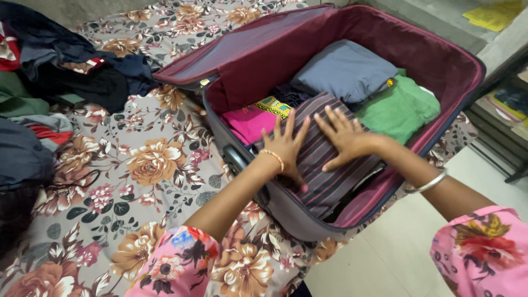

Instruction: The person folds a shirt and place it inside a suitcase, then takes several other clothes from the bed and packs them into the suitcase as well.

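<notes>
An open maroon suitcase (440, 60) lies on a bed with a floral sheet. Inside it, a folded dark striped garment (324, 176) sits nearest me. My left hand (285, 144) and my right hand (345, 136) both press flat on this garment, fingers spread, side by side. Around it lie a pink cloth with a yellow patterned border (250, 121), a folded grey-blue garment (344, 69) and a folded green garment (399, 110). I wear pink floral sleeves and a bangle on each wrist.
A heap of dark, green, grey and red clothes (49, 71) lies at the left on the floral bedsheet (143, 181). The suitcase lid (242, 47) rests open toward the back. Pale floor (407, 242) and low shelves with papers (506, 104) are at the right.
</notes>
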